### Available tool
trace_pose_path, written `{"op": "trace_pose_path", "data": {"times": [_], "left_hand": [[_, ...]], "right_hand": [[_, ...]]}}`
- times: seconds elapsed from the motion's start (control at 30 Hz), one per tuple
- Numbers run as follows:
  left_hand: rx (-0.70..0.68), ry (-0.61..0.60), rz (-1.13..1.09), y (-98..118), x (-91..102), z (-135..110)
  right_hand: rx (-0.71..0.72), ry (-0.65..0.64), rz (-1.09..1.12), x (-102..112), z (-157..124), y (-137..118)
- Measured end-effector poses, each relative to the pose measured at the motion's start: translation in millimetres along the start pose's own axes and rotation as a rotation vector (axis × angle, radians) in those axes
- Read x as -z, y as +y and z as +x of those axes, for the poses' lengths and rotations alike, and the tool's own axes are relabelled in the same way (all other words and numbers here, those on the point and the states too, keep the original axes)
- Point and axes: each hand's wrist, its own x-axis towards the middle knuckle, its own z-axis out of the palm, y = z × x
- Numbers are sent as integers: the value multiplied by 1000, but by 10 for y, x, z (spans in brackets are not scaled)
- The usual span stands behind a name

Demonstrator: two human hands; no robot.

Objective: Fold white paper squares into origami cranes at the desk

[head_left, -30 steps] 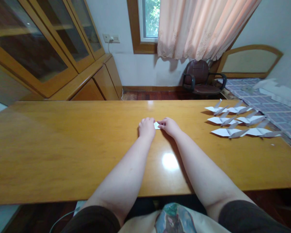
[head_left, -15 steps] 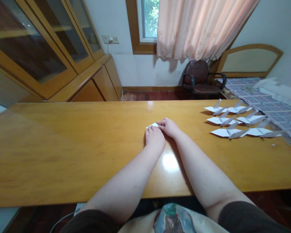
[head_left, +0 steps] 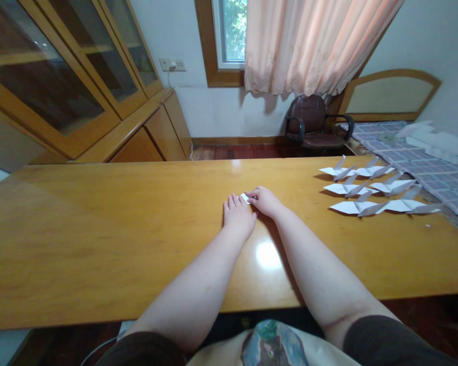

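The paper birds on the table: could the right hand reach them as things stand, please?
Probably yes: nothing visible stands between the right hand and the paper birds, though that hand is touching the white paper.

From here I catch only a sliver of the white paper (head_left: 246, 198); the left hand (head_left: 239, 215) and right hand (head_left: 267, 202) hide the rest, folds included. A pale speck (head_left: 427, 225) is too tiny to identify. The bed (head_left: 448, 185) and cabinet (head_left: 114, 114) run out of view.
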Motion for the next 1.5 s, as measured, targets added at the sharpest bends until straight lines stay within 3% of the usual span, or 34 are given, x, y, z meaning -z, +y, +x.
{"op": "trace_pose_path", "data": {"times": [0.2,0.37,0.6,0.87,1.13,1.3,1.5], "left_hand": [[23,61,3,-33,48,-7],[-73,-16,41,40,17,-96],[-52,-115,-3,-9,9,-28],[-55,-139,-34,-22,42,-7],[19,-145,2,61,69,-2],[51,-144,21,92,34,7],[91,-137,4,105,21,11]], "right_hand": [[-4,12,-38,17,2,-27],[-43,39,-23,17,-17,-38],[-76,10,-28,69,-54,-92],[-60,13,-108,11,-91,-136],[-112,-1,-231,39,-102,-185],[-76,-38,-251,128,-146,-196],[-26,5,-317,181,-222,-243]]}}
